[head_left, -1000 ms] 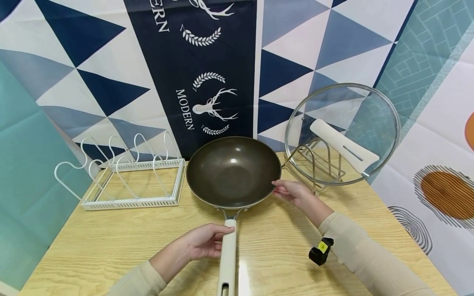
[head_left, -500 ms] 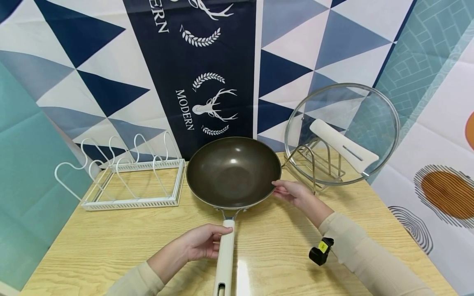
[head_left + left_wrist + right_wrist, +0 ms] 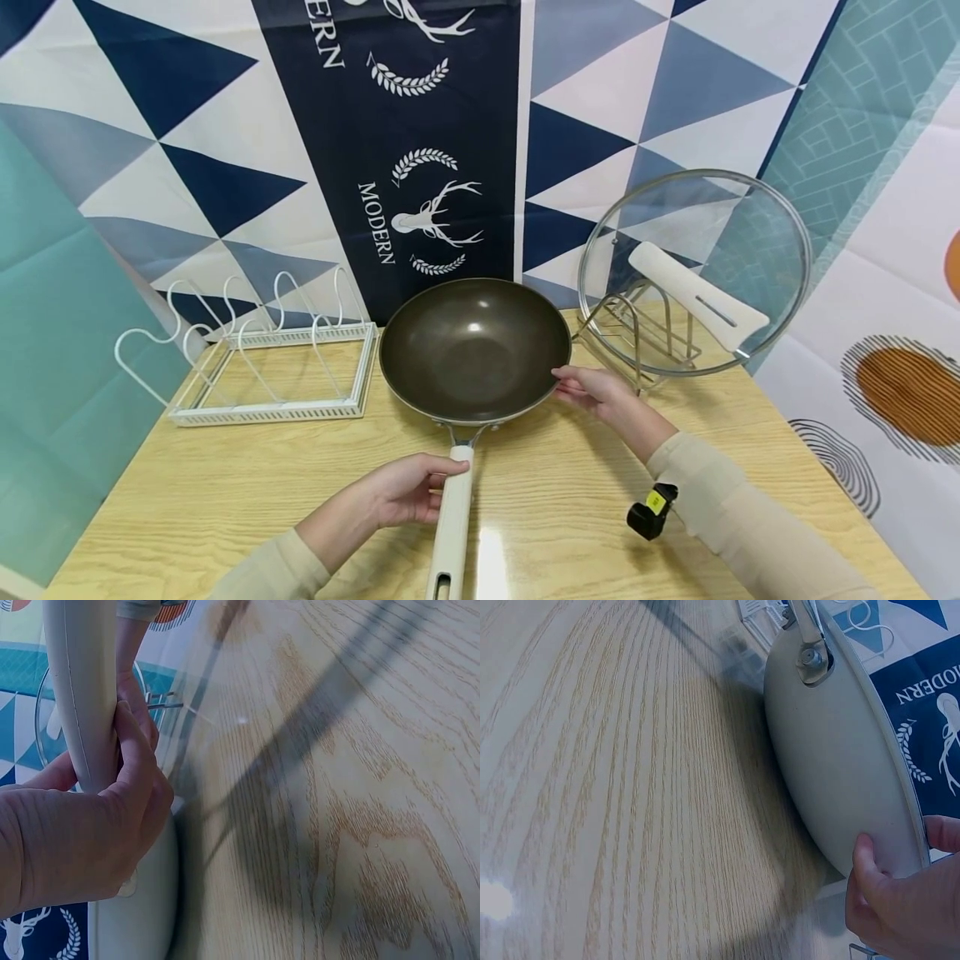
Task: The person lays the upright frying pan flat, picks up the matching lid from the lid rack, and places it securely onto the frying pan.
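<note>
A wok (image 3: 476, 350) with a dark inside and a pale outside sits mid-table, its cream handle (image 3: 452, 525) pointing toward me. My left hand (image 3: 408, 490) grips that handle near the pan end, thumb on top. The left wrist view shows the fingers (image 3: 135, 746) curled around the handle from below. At the wok's right side my right hand (image 3: 588, 388) pinches the rim. In the right wrist view the thumb (image 3: 941, 832) is over the rim and a fingertip (image 3: 864, 851) presses the pale outer wall (image 3: 825, 750).
A white wire rack (image 3: 270, 411) with upright loops stands left of the wok. To the right, a glass lid (image 3: 675, 221) with a cream handle (image 3: 693, 292) leans in a metal wire stand (image 3: 638, 350). Patterned cloth (image 3: 442, 125) hangs behind the wooden table (image 3: 225, 500).
The wok's handle has swung slightly left, and my left hand has shifted a little with it. My right hand keeps its place on the rim.
</note>
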A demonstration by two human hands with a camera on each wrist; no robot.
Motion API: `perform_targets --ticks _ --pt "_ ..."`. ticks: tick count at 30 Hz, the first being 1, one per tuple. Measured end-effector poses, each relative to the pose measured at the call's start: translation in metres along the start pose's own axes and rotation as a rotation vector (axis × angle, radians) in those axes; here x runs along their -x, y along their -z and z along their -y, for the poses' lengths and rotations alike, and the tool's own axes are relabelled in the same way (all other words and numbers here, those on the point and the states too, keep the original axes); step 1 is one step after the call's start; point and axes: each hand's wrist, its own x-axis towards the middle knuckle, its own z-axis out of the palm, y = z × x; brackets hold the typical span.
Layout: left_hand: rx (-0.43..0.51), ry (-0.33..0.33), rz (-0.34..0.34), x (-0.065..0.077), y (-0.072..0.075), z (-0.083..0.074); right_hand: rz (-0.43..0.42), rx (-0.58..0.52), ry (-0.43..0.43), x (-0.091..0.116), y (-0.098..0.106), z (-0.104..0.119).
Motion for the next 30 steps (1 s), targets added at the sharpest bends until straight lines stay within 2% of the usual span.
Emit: perform_targets --ticks 30 --pt "-0.018 0.006 -0.002 0.0013 0.0022 -0.0003 -0.013 0.009 0.001 -0.0021 -0.001 -0.0005"
